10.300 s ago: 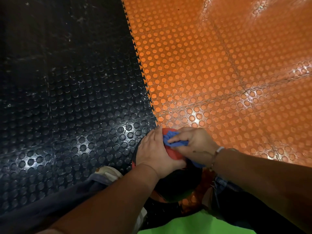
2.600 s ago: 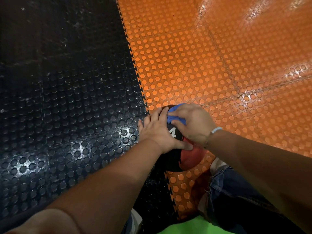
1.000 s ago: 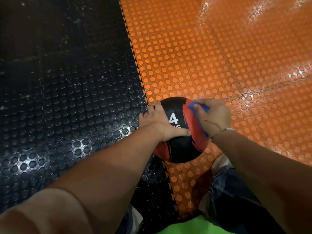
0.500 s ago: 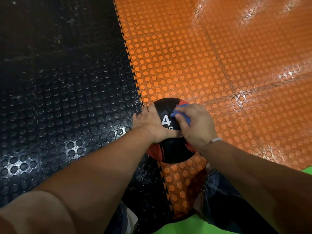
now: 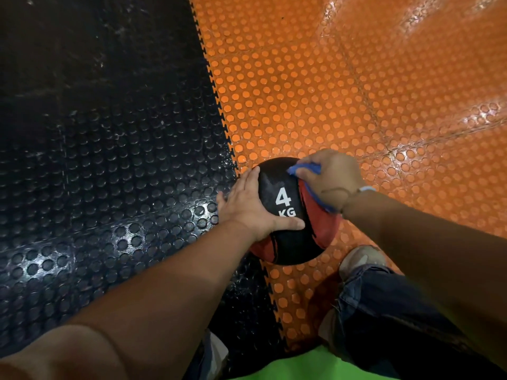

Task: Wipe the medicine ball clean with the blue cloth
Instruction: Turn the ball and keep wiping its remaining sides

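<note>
A black and red medicine ball (image 5: 288,242) marked "4 KG" rests on the floor where the black and orange mats meet. My left hand (image 5: 247,207) lies flat against its left side, thumb across the front under the lettering, holding it steady. My right hand (image 5: 333,179) presses a bunched blue cloth (image 5: 306,169) onto the ball's upper right, over the red panel. A strip of the cloth shows below my palm; the rest of it is hidden under the hand.
Studded black mat (image 5: 109,160) covers the left, studded orange mat (image 5: 343,91) the right, joined by a jigsaw seam. My shoe (image 5: 362,259) and jeans leg (image 5: 389,311) sit just right of and below the ball. A green edge (image 5: 288,366) runs along the bottom.
My right hand with the cloth has slid from the ball's top middle, beside the "4", out to its upper right side. My left hand stays on the ball's left side.
</note>
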Tool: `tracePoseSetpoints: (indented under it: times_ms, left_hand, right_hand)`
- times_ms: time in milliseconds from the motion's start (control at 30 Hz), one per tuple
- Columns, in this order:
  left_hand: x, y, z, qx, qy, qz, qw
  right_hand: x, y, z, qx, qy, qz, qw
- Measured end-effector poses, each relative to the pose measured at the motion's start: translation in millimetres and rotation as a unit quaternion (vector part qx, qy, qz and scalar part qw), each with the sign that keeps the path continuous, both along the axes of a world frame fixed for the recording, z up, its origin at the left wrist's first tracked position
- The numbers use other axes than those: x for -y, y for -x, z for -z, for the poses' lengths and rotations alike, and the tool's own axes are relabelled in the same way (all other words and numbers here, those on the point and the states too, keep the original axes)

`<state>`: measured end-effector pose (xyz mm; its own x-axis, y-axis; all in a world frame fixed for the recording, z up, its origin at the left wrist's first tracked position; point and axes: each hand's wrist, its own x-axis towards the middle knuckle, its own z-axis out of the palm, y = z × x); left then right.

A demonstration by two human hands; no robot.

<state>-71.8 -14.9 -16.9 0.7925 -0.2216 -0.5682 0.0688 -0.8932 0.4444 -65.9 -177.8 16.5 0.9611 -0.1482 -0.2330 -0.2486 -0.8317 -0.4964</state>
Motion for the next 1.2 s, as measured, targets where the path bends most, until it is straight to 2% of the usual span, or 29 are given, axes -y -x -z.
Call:
tracePoseSetpoints:
  times_ms: [67,200,233,367,433,533,600,667,767,833,1000,1067,1100,1133,1167,1200]
  left_hand:
    - [0.5,0.4,0.1,-0.006,-0.003,-0.001,1.000]
    - [1.8,-5.2,-1.5,-0.030,-0.012,0.012,0.999]
    - [2.3,-5.5,-2.5,-0.030,-0.015,0.020,0.999]
    - [5.4,-6.6,-4.1,-0.027,-0.014,0.022,0.999]
    - [2.7,-7.7,-4.3,-0.033,-0.016,0.020,0.999]
    - [-4.4,-10.5,-4.5,-0.047,-0.023,0.035,0.998]
    - [-5.0,-9.9,-5.5,-0.041,-0.029,0.051,0.997]
    - [-2.2,-6.9,-6.2,-0.027,-0.032,0.060,0.997]
    - [1.6,2.1,-7.7,-0.010,-0.031,0.069,0.997]
    - [2.0,7.6,-8.4,-0.004,-0.039,0.074,0.996]
    - [4.1,5.7,-7.9,-0.007,-0.039,0.067,0.997]
    - [5.8,4.2,-8.1,-0.004,-0.038,0.071,0.997]
    - [5.6,3.9,-8.5,-0.001,-0.034,0.071,0.997]
    - [4.8,4.2,-9.1,0.004,-0.031,0.069,0.997]
    - [3.5,5.2,-9.4,0.016,-0.031,0.069,0.997]
    - [2.0,7.0,-9.9,0.036,-0.032,0.068,0.997]
  right_hand:
    - [-1.3,-3.5,-0.8,-0.011,0.010,0.002,1.000]
    - [-17.2,14.7,-5.5,0.009,0.048,-0.168,0.985]
    - [-14.6,11.9,-6.9,-0.002,0.054,-0.162,0.985]
    - [-3.5,-17.3,-0.8,-0.017,0.063,-0.028,0.997]
    - [-4.7,-12.1,2.2,-0.008,0.054,-0.046,0.997]
    - [-7.3,16.7,-7.0,0.007,0.049,-0.145,0.988]
    - [-3.7,20.9,-10.9,-0.004,0.047,-0.165,0.985]
    - [0.5,5.3,-7.9,-0.013,0.045,-0.137,0.990]
    - [5.3,-22.3,2.6,-0.042,0.053,-0.030,0.997]
    - [4.3,-20.1,6.5,-0.053,0.040,-0.015,0.998]
    - [-5.5,33.8,-9.1,0.026,0.028,-0.167,0.985]
    - [1.6,35.2,-11.8,-0.003,0.012,-0.193,0.981]
    - [5.2,30.6,-14.6,-0.046,-0.030,-0.149,0.987]
    - [9.5,23.1,-14.6,-0.095,-0.102,-0.061,0.988]
    - [12.2,15.3,-14.6,-0.128,-0.189,0.047,0.972]
    - [14.3,7.7,-14.6,-0.149,-0.270,0.150,0.939]
